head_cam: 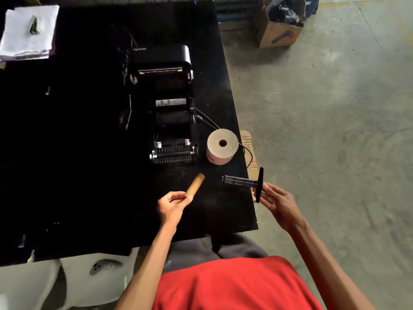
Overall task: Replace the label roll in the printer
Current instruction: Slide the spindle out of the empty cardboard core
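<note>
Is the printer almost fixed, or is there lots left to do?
About halfway. The printer is open and empty. The left hand holds the empty cardboard core; the right hand holds the bare spindle. The new label roll waits on the table, not yet loaded.

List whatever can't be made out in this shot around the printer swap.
Head view only:
- Printer bay: black on the black table, so its inside is lost in shadow.
- New label roll: printing on its side is too small to read.
- Small object on the white cloth: too blurred to identify.
- Cardboard box contents: cut off by the top edge.
- Spindle end in the right hand: hidden behind its disc.
</note>
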The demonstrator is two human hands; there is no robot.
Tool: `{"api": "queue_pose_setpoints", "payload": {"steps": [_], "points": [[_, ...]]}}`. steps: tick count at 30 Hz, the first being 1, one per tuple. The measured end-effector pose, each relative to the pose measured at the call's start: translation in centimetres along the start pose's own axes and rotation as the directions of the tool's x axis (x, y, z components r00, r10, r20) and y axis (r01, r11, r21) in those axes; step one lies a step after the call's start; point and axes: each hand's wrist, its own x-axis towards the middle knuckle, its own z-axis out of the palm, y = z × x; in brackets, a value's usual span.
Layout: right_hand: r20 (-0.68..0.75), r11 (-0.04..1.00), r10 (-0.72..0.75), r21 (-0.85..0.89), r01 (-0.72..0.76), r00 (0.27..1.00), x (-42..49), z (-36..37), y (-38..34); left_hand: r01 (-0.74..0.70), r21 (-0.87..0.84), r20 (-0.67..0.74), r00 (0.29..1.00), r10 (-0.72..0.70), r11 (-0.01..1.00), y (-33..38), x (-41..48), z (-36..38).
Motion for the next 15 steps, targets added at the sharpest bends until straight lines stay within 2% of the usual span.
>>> {"api": "queue_pose_setpoints", "payload": {"steps": [2, 4, 7, 13, 15], "points": [[-0.007, 1.0, 0.021, 0.019, -0.021, 1.0, -0.1, 0.1, 0.5, -0.108, 0.159, -0.039, 0.993, 0.115, 0.981, -0.7, -0.6, 0.9], [-0.007, 0.998, 0.049, 0.045, -0.049, 0.999, -0.2, 0.3, 0.8, -0.237, 0.37, -0.042, 0.961, 0.272, 0.898, -1.3, -1.2, 1.4], [-0.006, 0.996, 0.076, 0.05, -0.076, 0.997, -0.1, 0.6, 1.1, -0.304, 0.576, -0.032, 0.919, 0.392, 0.759, -1.3, -1.9, 2.5], [-0.008, 0.996, 0.074, 0.051, -0.074, 0.997, -0.2, 0.7, 0.4, -0.276, 0.658, -0.009, 0.927, 0.374, 0.7, 0.0, -2.2, 3.5], [-0.014, 0.996, 0.065, 0.069, -0.063, 0.998, -0.4, 0.3, 0.0, -0.304, 0.642, -0.015, 0.913, 0.408, 0.703, 0.8, -2.4, 3.6]]}}
